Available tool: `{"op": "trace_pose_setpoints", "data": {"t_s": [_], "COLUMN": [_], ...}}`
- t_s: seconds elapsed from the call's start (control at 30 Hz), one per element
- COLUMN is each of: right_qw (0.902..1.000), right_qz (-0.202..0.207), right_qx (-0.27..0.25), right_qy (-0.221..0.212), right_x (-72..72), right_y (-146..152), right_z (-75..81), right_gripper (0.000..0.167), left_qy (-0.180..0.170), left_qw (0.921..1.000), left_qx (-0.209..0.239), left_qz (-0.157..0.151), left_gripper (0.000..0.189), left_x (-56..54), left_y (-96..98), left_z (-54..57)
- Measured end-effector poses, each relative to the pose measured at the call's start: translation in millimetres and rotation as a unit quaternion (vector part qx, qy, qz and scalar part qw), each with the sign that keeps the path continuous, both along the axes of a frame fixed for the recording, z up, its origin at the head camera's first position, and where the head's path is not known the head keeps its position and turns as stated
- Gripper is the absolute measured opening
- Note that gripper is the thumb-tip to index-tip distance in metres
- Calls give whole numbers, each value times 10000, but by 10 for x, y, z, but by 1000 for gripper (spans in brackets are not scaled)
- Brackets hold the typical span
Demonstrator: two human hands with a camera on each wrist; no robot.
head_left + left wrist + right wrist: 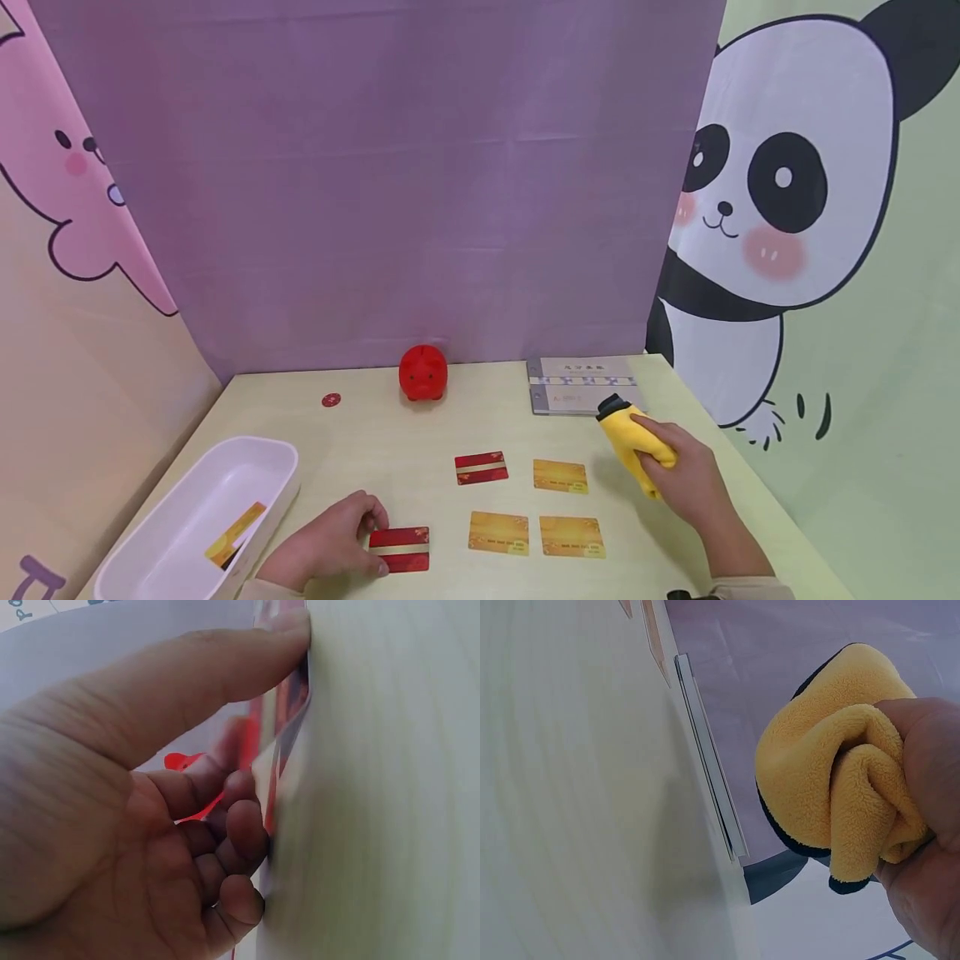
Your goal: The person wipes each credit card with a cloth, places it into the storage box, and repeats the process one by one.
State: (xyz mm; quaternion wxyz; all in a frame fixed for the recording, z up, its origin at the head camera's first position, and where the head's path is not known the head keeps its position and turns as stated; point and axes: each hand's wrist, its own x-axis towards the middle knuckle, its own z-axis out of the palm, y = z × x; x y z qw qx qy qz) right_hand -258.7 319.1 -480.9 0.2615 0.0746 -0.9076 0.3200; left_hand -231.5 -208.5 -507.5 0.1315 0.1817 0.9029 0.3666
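On the table, my left hand (341,537) pinches a red card with a gold stripe (399,549) between thumb and forefinger at its left end. The left wrist view shows the thumb (217,671) at one card edge and the other fingers curled near the tabletop. My right hand (688,475) grips a folded yellow cloth (817,765) with black edging, raised above the table at the right. Another red card (481,468) and several gold cards (498,533) lie flat between the hands.
A white tray (279,492) at the left holds a gold card (236,533) and something dark partly under it. Toward the back are a red piggy bank (423,373), a small red disc (331,400) and a grey binder-like book (581,396). A purple curtain (390,183) hangs behind the table.
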Motion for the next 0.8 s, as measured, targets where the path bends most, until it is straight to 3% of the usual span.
{"op": "trace_pose_setpoints", "data": {"t_s": [0.13, 0.4, 0.6, 0.8], "right_qw": [10000, 9999, 9999, 9998], "right_qz": [22, 37, 107, 117], "right_qx": [-28, -75, -99, -100], "right_qy": [15, 85, 86, 120], "right_x": [-4, -12, 1, 2], "right_y": [6, 4, -40, -80], "right_z": [-24, -41, -23, -7], "right_gripper": [56, 57, 57, 57], "left_qy": [-175, 156, -133, -155], "left_qw": [9996, 9934, 9772, 9537], "left_qx": [205, 1138, 2069, 2868], "left_qz": [52, 1, 467, 894], "left_gripper": [49, 32, 33, 38], "left_x": [-17, -48, -77, -91], "left_y": [-2, 5, 51, 116], "left_z": [5, -2, 23, 68]}}
